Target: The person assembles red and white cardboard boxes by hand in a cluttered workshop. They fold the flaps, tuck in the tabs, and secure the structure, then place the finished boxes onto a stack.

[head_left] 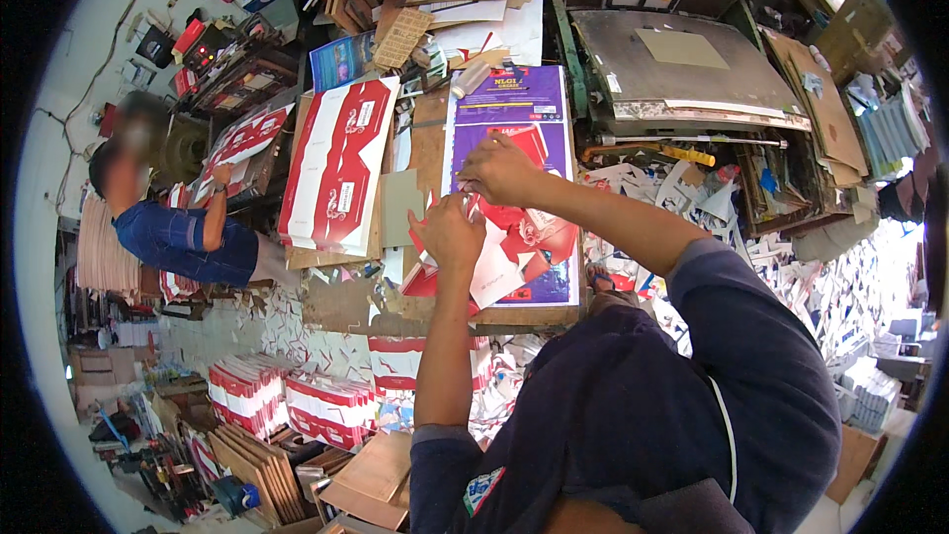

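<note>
Both my hands meet over a red-and-white printed carton sheet (499, 282), which lies at an angle on a purple printed sheet (554, 294). My left hand (453, 232) is closed at the sheet's left part, its thumb toward a plain grey-green board (400, 200). Just beyond it, my right hand (502, 170) is closed in a pinch at the sheet's upper edge, its fingertips close to the left hand's. What exactly lies between the right fingertips is hidden. A clear roll of tape or film (471, 79) rests on the purple sheet's far end.
A stack of red-and-white carton sheets (341, 163) stands left on the worktable (331, 309). To the right is a press with a metal bed (682, 64). Paper scraps (692, 203) cover the floor. Bundled cartons (247, 396) stand below, and a co-worker in blue (188, 237) handles sheets at far left.
</note>
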Tool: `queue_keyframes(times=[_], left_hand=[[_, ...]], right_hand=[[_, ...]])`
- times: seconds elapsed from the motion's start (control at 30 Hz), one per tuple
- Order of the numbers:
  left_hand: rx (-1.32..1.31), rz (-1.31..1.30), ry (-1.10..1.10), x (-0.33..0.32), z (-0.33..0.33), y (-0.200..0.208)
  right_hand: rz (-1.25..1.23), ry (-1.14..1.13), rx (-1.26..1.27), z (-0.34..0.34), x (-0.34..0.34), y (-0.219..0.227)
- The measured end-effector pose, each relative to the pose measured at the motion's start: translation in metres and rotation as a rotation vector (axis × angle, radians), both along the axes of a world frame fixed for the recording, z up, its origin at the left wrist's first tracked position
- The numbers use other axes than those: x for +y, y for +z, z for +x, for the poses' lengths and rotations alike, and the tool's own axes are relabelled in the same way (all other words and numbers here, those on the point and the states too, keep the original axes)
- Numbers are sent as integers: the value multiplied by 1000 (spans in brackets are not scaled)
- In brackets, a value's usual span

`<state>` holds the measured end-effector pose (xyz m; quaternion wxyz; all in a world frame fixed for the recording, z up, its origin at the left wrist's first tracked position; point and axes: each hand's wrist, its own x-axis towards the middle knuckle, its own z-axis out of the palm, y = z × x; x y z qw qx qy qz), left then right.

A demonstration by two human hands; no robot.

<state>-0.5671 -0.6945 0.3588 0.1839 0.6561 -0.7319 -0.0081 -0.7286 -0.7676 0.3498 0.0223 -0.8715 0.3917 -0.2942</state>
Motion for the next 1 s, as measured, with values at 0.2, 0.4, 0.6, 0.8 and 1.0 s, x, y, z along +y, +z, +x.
queue_keyframes(times=[0.2, 0.4, 0.6, 0.8, 1.0], left_hand=[[2, 100, 22, -6, 6, -11], [104, 210, -67, -1, 12, -3], [418, 487, -193, -9, 31, 15], [544, 556, -203, -12, 39, 4], [385, 417, -6, -15, 20, 9]], right_hand=[[370, -306, -352, 12, 57, -3], [1297, -293, -729, 21, 49, -21], [1341, -107, -853, 12, 41, -37], [1375, -30, -850, 3, 34, -49], [1025, -91, -594, -4, 40, -61]])
